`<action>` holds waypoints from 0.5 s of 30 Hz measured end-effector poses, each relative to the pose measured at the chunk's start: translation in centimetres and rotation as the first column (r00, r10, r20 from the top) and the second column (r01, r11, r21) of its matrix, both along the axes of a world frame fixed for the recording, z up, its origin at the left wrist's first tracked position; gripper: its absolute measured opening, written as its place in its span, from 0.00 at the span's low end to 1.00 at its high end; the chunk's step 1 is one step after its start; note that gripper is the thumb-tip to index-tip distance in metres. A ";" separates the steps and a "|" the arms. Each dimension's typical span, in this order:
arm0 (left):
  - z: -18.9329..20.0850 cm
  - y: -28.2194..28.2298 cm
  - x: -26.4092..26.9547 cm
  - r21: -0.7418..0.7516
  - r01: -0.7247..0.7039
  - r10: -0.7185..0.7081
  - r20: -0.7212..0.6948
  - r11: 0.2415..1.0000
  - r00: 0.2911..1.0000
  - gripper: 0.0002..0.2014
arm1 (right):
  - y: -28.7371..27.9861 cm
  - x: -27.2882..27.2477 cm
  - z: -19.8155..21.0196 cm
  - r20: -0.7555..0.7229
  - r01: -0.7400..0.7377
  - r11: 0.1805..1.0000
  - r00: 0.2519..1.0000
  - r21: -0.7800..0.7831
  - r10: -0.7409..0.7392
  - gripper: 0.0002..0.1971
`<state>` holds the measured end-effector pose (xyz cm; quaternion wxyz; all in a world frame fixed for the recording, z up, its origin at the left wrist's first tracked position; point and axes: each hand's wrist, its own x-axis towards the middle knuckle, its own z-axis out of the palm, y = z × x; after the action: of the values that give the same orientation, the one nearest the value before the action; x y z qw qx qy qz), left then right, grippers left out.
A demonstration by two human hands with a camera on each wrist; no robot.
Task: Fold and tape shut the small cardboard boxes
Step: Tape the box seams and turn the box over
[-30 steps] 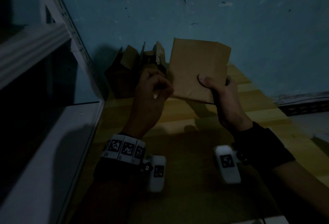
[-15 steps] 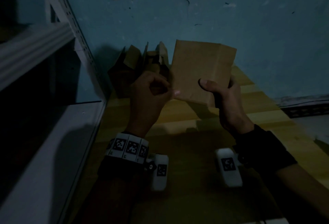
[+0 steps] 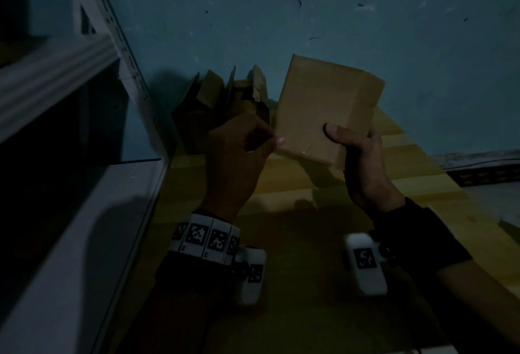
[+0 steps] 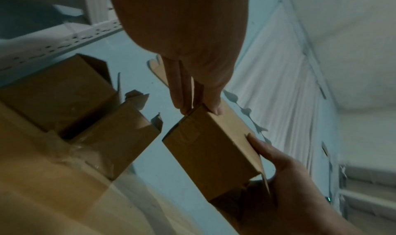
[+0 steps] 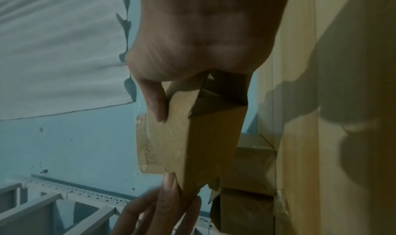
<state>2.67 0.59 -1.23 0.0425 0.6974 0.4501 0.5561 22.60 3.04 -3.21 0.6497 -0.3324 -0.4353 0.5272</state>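
Blue wall (image 3: 365, 16) behind: right hand (image 3: 363, 162) grips small cardboard box (image 3: 323, 111); left hand (image 3: 239, 154) fingers pinch its corner, squaring; flap folding next.

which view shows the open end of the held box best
Right wrist: the box has its open end facing the camera, flaps visible under the right hand. Left wrist shows that end only partly, by the right hand's palm. Head shows only a closed face.
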 end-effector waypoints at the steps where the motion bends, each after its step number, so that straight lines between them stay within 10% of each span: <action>1: 0.1 -0.1 0.1 0.018 0.009 -0.008 -0.020 1.000 1.000 0.08 | 0.0 0.0 -0.1 -0.008 -0.008 1.000 1.000 0.003 0.008 0.33; 15: 0.1 -0.1 0.3 0.031 0.053 -0.053 0.002 0.998 0.999 0.07 | -0.2 -0.2 -0.2 -0.101 -0.090 0.993 0.991 -0.073 0.082 0.26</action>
<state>3.00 0.48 -1.08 0.0471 0.7088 0.4226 0.5628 22.42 2.80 -3.41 0.6335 -0.3119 -0.3963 0.5868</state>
